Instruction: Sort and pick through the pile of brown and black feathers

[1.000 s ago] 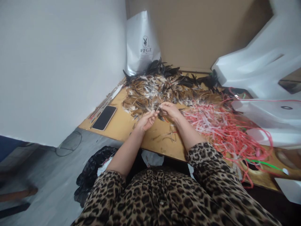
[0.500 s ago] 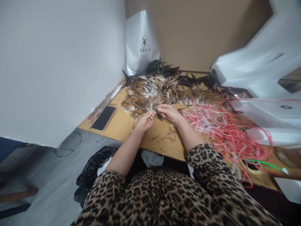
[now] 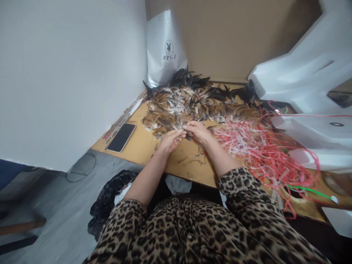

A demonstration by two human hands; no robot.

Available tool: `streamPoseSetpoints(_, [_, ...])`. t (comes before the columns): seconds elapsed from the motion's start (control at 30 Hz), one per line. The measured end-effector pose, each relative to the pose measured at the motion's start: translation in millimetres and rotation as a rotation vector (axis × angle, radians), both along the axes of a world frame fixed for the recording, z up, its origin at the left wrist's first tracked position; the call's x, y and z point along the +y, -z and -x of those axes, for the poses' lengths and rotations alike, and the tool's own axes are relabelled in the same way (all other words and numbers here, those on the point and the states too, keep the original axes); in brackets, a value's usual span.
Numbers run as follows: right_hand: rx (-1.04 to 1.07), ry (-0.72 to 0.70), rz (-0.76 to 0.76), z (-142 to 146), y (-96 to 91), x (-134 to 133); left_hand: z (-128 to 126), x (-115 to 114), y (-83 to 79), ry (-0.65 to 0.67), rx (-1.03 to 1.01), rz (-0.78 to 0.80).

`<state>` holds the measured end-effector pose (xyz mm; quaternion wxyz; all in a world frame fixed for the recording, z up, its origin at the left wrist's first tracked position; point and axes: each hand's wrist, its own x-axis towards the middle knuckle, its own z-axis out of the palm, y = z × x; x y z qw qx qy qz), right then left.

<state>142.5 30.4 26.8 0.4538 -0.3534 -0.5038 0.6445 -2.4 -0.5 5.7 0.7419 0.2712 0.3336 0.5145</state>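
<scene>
My left hand (image 3: 173,140) and my right hand (image 3: 198,131) meet above the table, thumbs and forefingers pinched almost tip to tip. Between them is a small wispy feather (image 3: 182,121), which blends into the pile behind, so its exact outline is hard to tell. Just beyond my fingers spreads a heap of brown, white and black feathers (image 3: 211,104). To the right of my right hand lies a tangle of red, pink and white plastic ribbon (image 3: 255,150). A few loose feather scraps (image 3: 196,159) lie on the wood in front of my wrists.
On the left of the wooden table (image 3: 137,146) lies a phone (image 3: 121,137), with thin sticks (image 3: 117,126) along the wall. A white bag (image 3: 166,51) stands at the back. A white machine (image 3: 308,80) rises at the right. A black plastic bag (image 3: 110,198) sits below.
My left hand has shifted slightly right, and its fingertips are now closer to those of my right hand. The right hand stays nearly in place. The piles look the same.
</scene>
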Motion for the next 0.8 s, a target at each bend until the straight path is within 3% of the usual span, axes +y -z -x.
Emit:
streamPoseSetpoints(0.23, [-0.111,0.072,-0.066,3,1.4,-1,-3,-2,-2.7,-0.015,0.087,-0.005])
streamPoseSetpoints(0.4, [-0.180,0.098,-0.089,4,-0.7,-3,-3,-3,3.2,-0.034,0.164,-0.094])
streamPoseSetpoints(0.63, [-0.056,0.216,-0.028,4,5.7,4,0,-1,0.6,-0.220,0.207,-0.171])
streamPoseSetpoints(0.7, [-0.148,0.250,-0.073,0,8.5,6,3,2,0.1,-0.300,0.159,-0.150])
streamPoseSetpoints(0.8, [-0.443,0.157,-0.232,-9,10.8,8,6,5,0.9,-0.361,0.108,-0.108])
